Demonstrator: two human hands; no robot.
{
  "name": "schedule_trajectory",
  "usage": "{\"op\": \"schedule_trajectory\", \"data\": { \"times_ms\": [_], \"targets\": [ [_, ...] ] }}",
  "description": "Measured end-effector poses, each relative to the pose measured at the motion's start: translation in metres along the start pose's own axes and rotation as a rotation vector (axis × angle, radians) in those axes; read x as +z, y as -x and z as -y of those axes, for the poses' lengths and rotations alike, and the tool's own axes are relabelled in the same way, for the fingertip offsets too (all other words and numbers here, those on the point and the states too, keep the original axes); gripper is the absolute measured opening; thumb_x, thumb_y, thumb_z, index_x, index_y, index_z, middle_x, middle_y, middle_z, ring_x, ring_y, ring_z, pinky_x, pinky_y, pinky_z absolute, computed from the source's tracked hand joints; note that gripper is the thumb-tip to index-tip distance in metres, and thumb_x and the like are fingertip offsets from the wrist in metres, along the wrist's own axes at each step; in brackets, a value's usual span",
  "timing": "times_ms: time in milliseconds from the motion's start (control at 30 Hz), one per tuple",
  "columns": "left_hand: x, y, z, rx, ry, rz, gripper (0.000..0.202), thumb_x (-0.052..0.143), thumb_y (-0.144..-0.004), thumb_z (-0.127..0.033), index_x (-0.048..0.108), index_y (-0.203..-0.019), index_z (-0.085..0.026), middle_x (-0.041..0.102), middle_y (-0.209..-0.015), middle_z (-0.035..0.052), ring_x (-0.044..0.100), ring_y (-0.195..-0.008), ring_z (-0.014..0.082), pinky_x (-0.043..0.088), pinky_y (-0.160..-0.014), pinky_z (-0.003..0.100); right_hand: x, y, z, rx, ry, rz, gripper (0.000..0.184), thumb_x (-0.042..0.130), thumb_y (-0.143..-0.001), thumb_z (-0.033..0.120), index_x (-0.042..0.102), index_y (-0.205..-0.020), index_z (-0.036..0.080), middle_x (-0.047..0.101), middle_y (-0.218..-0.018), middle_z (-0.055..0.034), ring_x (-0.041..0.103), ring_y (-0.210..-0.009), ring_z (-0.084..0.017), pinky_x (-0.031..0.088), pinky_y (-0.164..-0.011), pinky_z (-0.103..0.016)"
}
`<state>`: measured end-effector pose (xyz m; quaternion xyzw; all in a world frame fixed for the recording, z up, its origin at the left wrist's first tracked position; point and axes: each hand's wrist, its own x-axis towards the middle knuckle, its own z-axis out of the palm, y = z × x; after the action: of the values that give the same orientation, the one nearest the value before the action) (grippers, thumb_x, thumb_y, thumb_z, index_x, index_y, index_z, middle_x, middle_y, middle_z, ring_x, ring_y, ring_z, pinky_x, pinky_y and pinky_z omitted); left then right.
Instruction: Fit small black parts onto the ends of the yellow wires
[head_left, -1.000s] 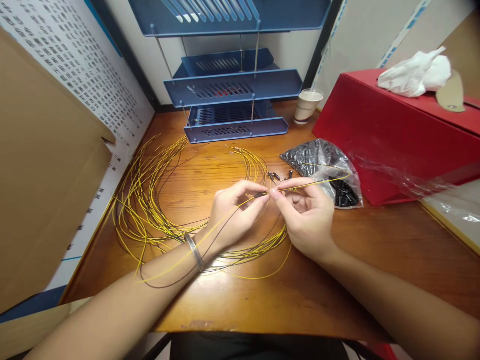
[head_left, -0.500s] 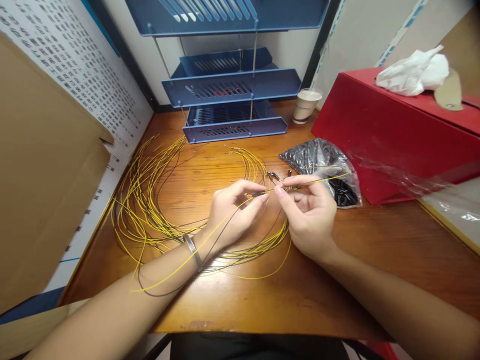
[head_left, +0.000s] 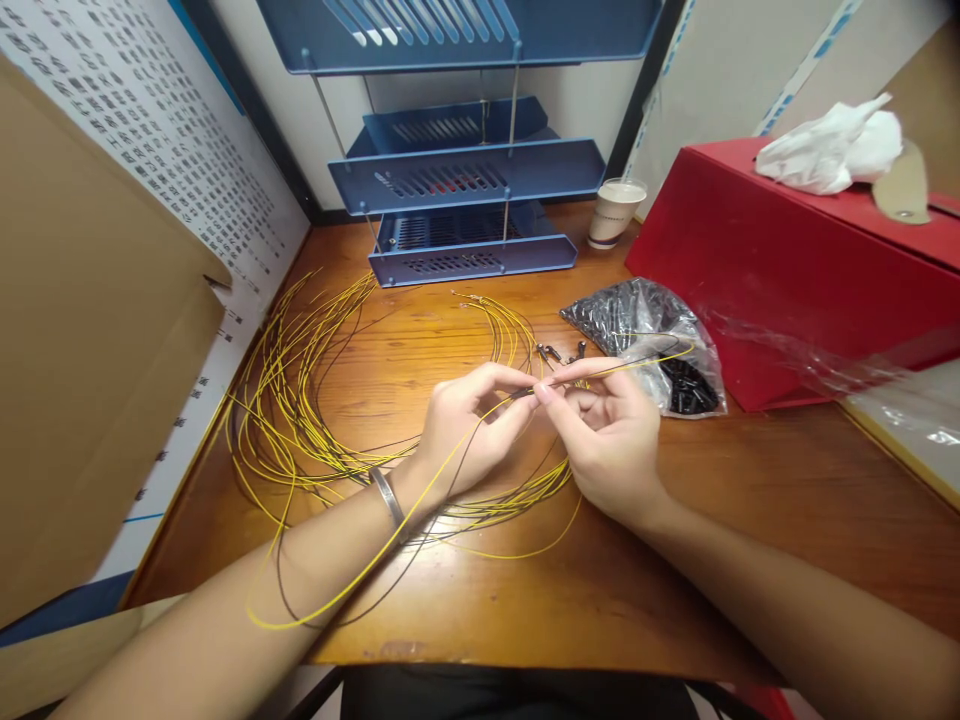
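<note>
Between finger and thumb, my left hand (head_left: 472, 415) pinches a small black part with thin wires at it; the fingertips hide most of the part. My right hand (head_left: 607, 430) is closed on the wires just to the right, its fingertips meeting those of the left. A yellow wire (head_left: 360, 575) and a black one loop from the left hand down over my left forearm. Their other ends stick out past the right fingers. Beneath the hands lies a bundle of yellow and black wires (head_left: 517, 505). Several small black pieces (head_left: 553, 353) lie just beyond the fingers.
A large coil of wires (head_left: 300, 400) spreads on the left. A clear bag of black parts (head_left: 652, 330) lies at the right, before a red box (head_left: 750, 270). Behind stand a blue tray rack (head_left: 472, 262) and a paper cup (head_left: 615, 212). Cardboard (head_left: 90, 330) flanks the left.
My right hand has moved left until its fingertips meet the left ones. The wire loop over my left forearm hangs lower, and the wire end at the right is now bent.
</note>
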<state>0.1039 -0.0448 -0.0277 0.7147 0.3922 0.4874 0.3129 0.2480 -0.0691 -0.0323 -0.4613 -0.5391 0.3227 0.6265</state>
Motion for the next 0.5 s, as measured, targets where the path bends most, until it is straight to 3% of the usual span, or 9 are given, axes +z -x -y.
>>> {"op": "schedule_trajectory", "data": {
  "times_ms": [200,367,500],
  "targets": [
    [-0.0008,0.0005,0.0021,-0.033,0.017,0.011,0.01,0.071,-0.086,-0.024,0.073,-0.092,-0.018,0.076,-0.087,0.0024,0.07,-0.074,0.0121,0.055,-0.065,0.019,-0.0014,-0.0008,-0.0016,0.03,-0.021,0.046,0.012,0.069,-0.087,0.023,0.059,-0.092,0.019,0.062,-0.086,-0.0012,0.055,-0.059,-0.007,0.04,-0.047,-0.02],
    [-0.0003,0.0006,0.0035,-0.073,0.01,-0.011,0.011,0.073,-0.084,-0.025,0.073,-0.092,-0.018,0.076,-0.087,0.0028,0.07,-0.073,0.0127,0.056,-0.066,0.02,-0.0027,-0.0043,0.0025,-0.056,-0.002,-0.054,0.011,0.069,-0.085,0.021,0.059,-0.088,0.019,0.061,-0.092,-0.0028,0.06,-0.072,-0.01,0.044,-0.051,-0.02],
    [0.0004,0.0007,0.0019,-0.066,0.042,-0.003,0.011,0.073,-0.084,-0.024,0.073,-0.093,-0.018,0.076,-0.087,0.0029,0.071,-0.075,0.0126,0.057,-0.067,0.02,-0.0027,-0.0051,0.003,-0.058,0.006,-0.049,0.011,0.07,-0.084,0.019,0.06,-0.087,0.019,0.06,-0.091,-0.0029,0.059,-0.072,-0.01,0.044,-0.052,-0.02]
  ]
}}
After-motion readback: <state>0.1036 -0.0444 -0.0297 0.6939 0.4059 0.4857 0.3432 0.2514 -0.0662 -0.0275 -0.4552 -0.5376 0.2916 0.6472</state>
